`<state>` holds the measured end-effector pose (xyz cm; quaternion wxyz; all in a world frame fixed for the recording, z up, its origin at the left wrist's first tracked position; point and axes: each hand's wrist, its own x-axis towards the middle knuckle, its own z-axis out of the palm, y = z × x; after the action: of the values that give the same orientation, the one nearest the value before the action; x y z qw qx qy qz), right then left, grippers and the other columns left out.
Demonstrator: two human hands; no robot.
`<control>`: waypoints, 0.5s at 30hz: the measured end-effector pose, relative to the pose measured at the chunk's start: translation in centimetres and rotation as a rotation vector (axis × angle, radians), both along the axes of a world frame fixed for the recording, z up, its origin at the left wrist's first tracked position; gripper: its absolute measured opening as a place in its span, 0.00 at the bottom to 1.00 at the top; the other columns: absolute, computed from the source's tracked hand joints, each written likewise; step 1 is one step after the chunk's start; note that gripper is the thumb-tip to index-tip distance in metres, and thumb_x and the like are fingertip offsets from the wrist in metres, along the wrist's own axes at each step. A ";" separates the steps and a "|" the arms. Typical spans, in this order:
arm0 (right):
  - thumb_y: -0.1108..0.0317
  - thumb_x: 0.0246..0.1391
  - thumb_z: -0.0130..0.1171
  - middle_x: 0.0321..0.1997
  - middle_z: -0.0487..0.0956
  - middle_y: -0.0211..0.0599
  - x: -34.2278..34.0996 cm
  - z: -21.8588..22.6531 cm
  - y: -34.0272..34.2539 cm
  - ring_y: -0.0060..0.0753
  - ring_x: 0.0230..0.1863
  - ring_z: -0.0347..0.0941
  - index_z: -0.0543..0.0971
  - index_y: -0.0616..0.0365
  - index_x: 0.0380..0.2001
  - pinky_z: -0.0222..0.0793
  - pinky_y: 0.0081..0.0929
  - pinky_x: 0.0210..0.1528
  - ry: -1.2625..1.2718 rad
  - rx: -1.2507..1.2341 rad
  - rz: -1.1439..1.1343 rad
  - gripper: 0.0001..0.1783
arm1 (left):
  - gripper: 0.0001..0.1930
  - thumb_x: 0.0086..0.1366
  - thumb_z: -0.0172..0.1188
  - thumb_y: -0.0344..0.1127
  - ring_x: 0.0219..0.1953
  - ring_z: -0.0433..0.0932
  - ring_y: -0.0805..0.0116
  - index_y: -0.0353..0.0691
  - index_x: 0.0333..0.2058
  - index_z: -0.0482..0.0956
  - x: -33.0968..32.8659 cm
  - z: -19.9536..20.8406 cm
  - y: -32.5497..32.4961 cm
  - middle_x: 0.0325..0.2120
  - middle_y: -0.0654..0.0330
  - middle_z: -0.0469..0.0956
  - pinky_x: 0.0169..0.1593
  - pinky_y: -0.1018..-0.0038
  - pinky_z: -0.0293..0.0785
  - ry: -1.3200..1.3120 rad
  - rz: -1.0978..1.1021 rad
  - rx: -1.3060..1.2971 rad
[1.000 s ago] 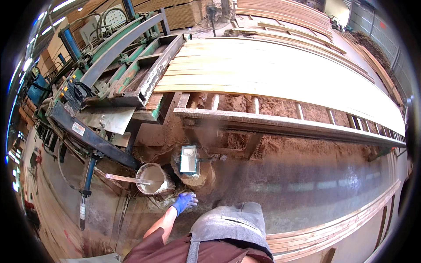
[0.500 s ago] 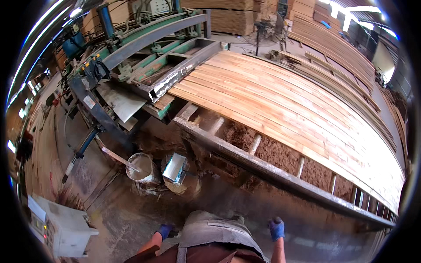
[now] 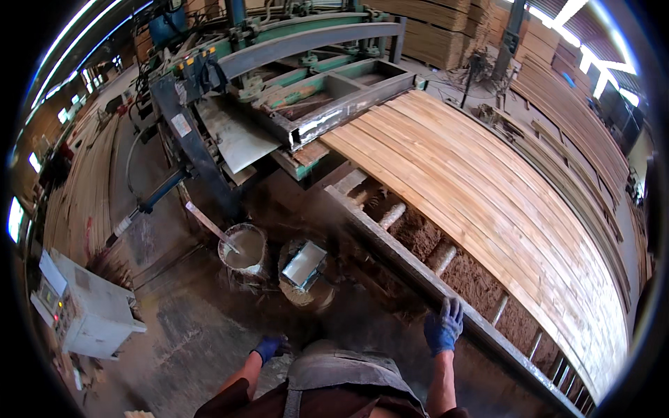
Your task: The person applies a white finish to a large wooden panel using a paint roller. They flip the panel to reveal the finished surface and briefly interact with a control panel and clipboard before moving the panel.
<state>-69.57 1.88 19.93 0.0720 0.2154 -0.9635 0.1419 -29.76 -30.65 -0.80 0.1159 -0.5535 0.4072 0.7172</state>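
My right hand (image 3: 444, 327), in a blue glove, reaches forward to the long metal rail (image 3: 408, 254) at the near side of the roller frame. Its fingers are extended and lie at the rail's edge. Behind the rail, a wide panel of joined light wood strips (image 3: 488, 188) rests on the frame. My left hand (image 3: 271, 347), gloved in blue too, hangs low beside my grey apron (image 3: 345, 373). Its fingers appear loosely apart, and I see nothing in them. Beyond it are a bucket (image 3: 244, 259) of pale paste with a stick in it and a rectangular metal container (image 3: 304, 265).
A green and grey press machine (image 3: 313, 104) stands at the far left of the panel. Brown shavings (image 3: 418, 233) lie below the rollers. A grey control box (image 3: 94, 310) is at the lower left. Stacked boards (image 3: 432, 28) fill the back; more planks (image 3: 571, 118) lie along the right.
My right hand has moved forward and up to the metal rail, its fingers uncurling. The view has shifted, bringing the rail closer. My left hand stays low near my waist.
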 end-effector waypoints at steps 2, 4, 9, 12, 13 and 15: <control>0.55 0.45 0.64 0.69 0.60 0.53 0.7 -0.9 -0.7 0.60 0.70 0.53 0.72 0.57 0.56 0.57 0.54 0.64 0.027 0.077 0.006 0.34 | 0.15 0.69 0.49 0.47 0.35 0.84 0.59 0.49 0.48 0.73 0.5 -0.2 -1.3 0.40 0.56 0.83 0.32 0.69 0.75 -0.018 0.034 0.017; 0.55 0.45 0.65 0.70 0.58 0.54 0.4 -1.0 -1.2 0.59 0.72 0.49 0.72 0.58 0.56 0.56 0.53 0.65 -0.025 0.122 -0.012 0.34 | 0.15 0.69 0.48 0.48 0.36 0.84 0.58 0.48 0.48 0.73 0.9 -0.7 -2.3 0.41 0.55 0.82 0.33 0.69 0.75 -0.038 0.052 0.034; 0.55 0.45 0.65 0.70 0.57 0.57 0.5 -0.2 -2.4 0.60 0.72 0.48 0.73 0.58 0.55 0.56 0.53 0.66 -0.087 0.178 -0.029 0.34 | 0.19 0.70 0.46 0.51 0.41 0.83 0.54 0.44 0.49 0.73 2.4 -3.7 -3.5 0.42 0.53 0.82 0.39 0.63 0.75 -0.038 0.055 0.147; 0.55 0.45 0.64 0.71 0.56 0.58 1.0 0.6 -3.3 0.61 0.72 0.48 0.73 0.59 0.55 0.55 0.53 0.66 -0.130 0.214 -0.007 0.34 | 0.23 0.69 0.46 0.53 0.42 0.83 0.53 0.41 0.50 0.73 3.9 -6.6 -4.1 0.42 0.51 0.82 0.42 0.60 0.75 0.008 0.047 0.243; 0.55 0.45 0.64 0.71 0.56 0.58 0.9 0.5 -3.0 0.61 0.72 0.48 0.73 0.59 0.55 0.56 0.53 0.66 -0.121 0.229 -0.011 0.34 | 0.23 0.69 0.47 0.53 0.42 0.82 0.52 0.40 0.50 0.73 3.2 -6.3 -3.7 0.43 0.50 0.81 0.42 0.60 0.75 -0.001 0.045 0.216; 0.54 0.45 0.64 0.71 0.54 0.58 0.7 0.1 -2.8 0.62 0.73 0.46 0.72 0.59 0.56 0.56 0.54 0.65 -0.113 0.250 0.001 0.35 | 0.24 0.69 0.47 0.52 0.42 0.82 0.52 0.38 0.51 0.73 1.7 -4.5 -3.4 0.43 0.48 0.81 0.43 0.59 0.75 -0.025 0.055 0.144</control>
<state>-68.85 -0.91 20.01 -0.0100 0.2148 -0.9761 0.0326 -28.06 -34.06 -5.32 0.1406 -0.5637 0.3378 0.7405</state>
